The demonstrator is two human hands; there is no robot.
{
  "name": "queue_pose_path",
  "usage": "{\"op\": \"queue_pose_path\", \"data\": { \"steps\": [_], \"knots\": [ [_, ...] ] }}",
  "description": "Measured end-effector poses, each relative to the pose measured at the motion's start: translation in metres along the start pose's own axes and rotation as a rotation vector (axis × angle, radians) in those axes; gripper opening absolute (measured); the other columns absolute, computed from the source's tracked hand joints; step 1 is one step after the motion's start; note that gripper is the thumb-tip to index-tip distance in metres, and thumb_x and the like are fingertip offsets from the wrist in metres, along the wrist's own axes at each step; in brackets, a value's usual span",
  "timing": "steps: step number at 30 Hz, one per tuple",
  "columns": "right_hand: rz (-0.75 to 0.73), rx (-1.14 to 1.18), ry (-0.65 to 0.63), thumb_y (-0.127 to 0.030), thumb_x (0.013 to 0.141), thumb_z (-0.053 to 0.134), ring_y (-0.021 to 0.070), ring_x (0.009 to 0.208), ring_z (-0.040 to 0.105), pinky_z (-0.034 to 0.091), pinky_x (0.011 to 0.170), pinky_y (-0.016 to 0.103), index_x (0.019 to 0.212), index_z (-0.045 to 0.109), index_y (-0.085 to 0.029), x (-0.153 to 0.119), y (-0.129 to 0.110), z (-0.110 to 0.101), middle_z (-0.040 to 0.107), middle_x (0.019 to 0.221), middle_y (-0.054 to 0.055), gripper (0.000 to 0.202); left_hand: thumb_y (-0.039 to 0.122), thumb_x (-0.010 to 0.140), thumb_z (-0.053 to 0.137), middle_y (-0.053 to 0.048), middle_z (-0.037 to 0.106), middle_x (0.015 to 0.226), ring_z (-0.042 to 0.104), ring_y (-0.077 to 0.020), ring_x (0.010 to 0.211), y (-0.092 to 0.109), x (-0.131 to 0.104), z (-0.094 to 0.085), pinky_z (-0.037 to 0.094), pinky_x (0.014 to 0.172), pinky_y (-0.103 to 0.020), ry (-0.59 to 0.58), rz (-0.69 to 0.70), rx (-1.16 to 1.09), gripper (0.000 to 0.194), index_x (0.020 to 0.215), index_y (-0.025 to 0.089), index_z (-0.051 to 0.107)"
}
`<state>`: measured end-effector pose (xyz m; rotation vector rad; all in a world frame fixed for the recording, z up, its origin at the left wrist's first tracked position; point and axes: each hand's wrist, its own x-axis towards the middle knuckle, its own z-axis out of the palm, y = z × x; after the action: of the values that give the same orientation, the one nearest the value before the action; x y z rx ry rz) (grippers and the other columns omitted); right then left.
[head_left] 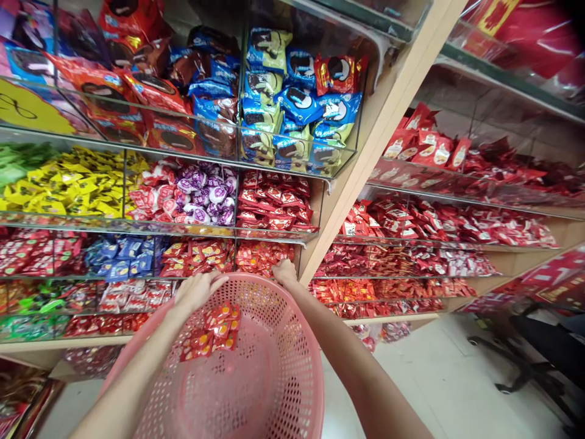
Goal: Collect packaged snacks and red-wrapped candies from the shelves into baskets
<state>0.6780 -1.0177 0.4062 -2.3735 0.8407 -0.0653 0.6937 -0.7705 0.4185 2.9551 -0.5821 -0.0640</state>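
Observation:
A pink perforated plastic basket (pixel 299 341) is in front of me, tilted so that its inside faces me. Several red candy packets with yellow spots (pixel 222 326) are inside, toward its far left. Over the far left of the rim lies my left hand (pixel 198 289), its fingers bent and closed on the edge. My right hand (pixel 286 272) is closed at the far right of the rim, close against a bin of red-orange candy packets (pixel 260 256). The undersides of both hands' fingers are hidden.
Shelves of wrapped sweets fill the view behind the basket, with yellow candies (pixel 77 183) and blue biscuit packs (pixel 299 103) above. A wooden upright (pixel 356 177) divides the shelving at the right. A wheeled chair base (pixel 516 360) stands on the pale floor (pixel 411 378).

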Motion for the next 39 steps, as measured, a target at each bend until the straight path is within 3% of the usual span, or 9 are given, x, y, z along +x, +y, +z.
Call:
{"op": "queue_pose_path", "data": {
  "steps": [6,10,14,16,19,23,29,33,39],
  "knots": [
    [-0.17,0.038,0.045,-0.028,0.074,0.052,0.0196,0.074,0.062,0.041,0.062,0.026,0.069,0.061,-0.019,-0.005,0.016,-0.015,0.065,0.075,0.007,0.014,0.067,0.082,0.021,-0.012,0.068,0.101,0.062,-0.0319,0.094,0.003,-0.001,-0.003,0.045,0.075,-0.038,0.0,-0.01,-0.005,0.064,0.121,0.028,0.054],
    [-0.368,0.099,0.026,-0.028,0.079,0.048,0.0139,0.065,0.057,0.039,0.061,0.023,0.076,0.058,-0.021,-0.024,0.031,-0.028,0.059,0.065,0.0,0.013,0.066,0.083,0.019,-0.012,0.068,0.1,0.062,-0.0329,0.093,0.003,-0.001,-0.003,0.045,0.074,-0.039,0.003,0.001,-0.005,0.064,0.12,0.028,0.054],
    [-0.621,0.433,-0.11,-0.033,0.084,0.045,0.0113,0.052,0.048,0.036,0.053,0.022,0.089,0.049,-0.021,-0.052,0.04,-0.038,0.045,0.056,-0.006,0.013,0.065,0.084,0.018,-0.012,0.069,0.098,0.063,-0.0317,0.092,0.001,0.001,0.0,0.045,0.073,-0.038,0.016,0.011,0.001,0.062,0.119,0.028,0.055],
    [-0.669,0.616,-0.197,-0.034,0.083,0.049,0.01,0.051,0.046,0.035,0.051,0.021,0.089,0.044,-0.022,-0.066,0.04,-0.041,0.042,0.058,-0.008,0.015,0.065,0.083,0.019,-0.011,0.069,0.098,0.063,-0.031,0.092,0.0,0.001,0.001,0.045,0.074,-0.037,0.018,0.01,0.003,0.063,0.119,0.029,0.055],
    [-0.642,0.786,-0.338,-0.035,0.08,0.055,0.0084,0.049,0.044,0.035,0.048,0.02,0.09,0.038,-0.024,-0.082,0.037,-0.045,0.04,0.059,-0.009,0.022,0.065,0.084,0.019,-0.011,0.068,0.101,0.062,-0.0301,0.093,0.001,0.001,0.001,0.044,0.075,-0.037,0.005,0.011,-0.008,0.062,0.119,0.029,0.055],
    [-0.59,0.915,-0.483,-0.037,0.077,0.059,0.0078,0.052,0.046,0.04,0.049,0.021,0.095,0.035,-0.025,-0.093,0.031,-0.047,0.049,0.069,-0.007,0.032,0.063,0.085,0.02,-0.01,0.068,0.102,0.062,-0.0304,0.093,0.001,0.001,0.0,0.044,0.076,-0.037,-0.011,0.008,-0.023,0.059,0.118,0.029,0.056],
    [-0.578,0.843,-0.493,-0.037,0.075,0.062,0.0096,0.057,0.049,0.043,0.053,0.024,0.121,0.035,-0.026,-0.092,0.034,-0.039,0.049,0.069,-0.005,0.054,0.066,0.083,0.019,-0.009,0.068,0.102,0.063,-0.0297,0.091,-0.003,0.001,0.003,0.045,0.074,-0.037,-0.005,-0.003,-0.011,0.061,0.118,0.031,0.055],
    [-0.548,0.73,-0.462,-0.041,0.069,0.066,0.0121,0.06,0.052,0.043,0.055,0.025,0.096,0.053,-0.022,-0.086,0.042,-0.015,0.053,0.065,-0.004,0.036,0.069,0.081,0.016,-0.011,0.068,0.097,0.063,-0.0304,0.09,-0.003,0.001,0.003,0.045,0.073,-0.037,0.004,0.011,-0.001,0.067,0.117,0.03,0.056],
    [-0.412,0.772,-0.57,-0.045,0.065,0.068,0.0116,0.055,0.053,0.041,0.053,0.024,0.082,0.053,-0.02,-0.092,0.047,0.008,0.057,0.061,-0.004,0.034,0.07,0.08,0.016,-0.012,0.068,0.098,0.062,-0.0312,0.091,-0.003,-0.001,0.003,0.044,0.074,-0.038,0.0,-0.011,-0.002,0.068,0.12,0.03,0.054]
  ]
}}
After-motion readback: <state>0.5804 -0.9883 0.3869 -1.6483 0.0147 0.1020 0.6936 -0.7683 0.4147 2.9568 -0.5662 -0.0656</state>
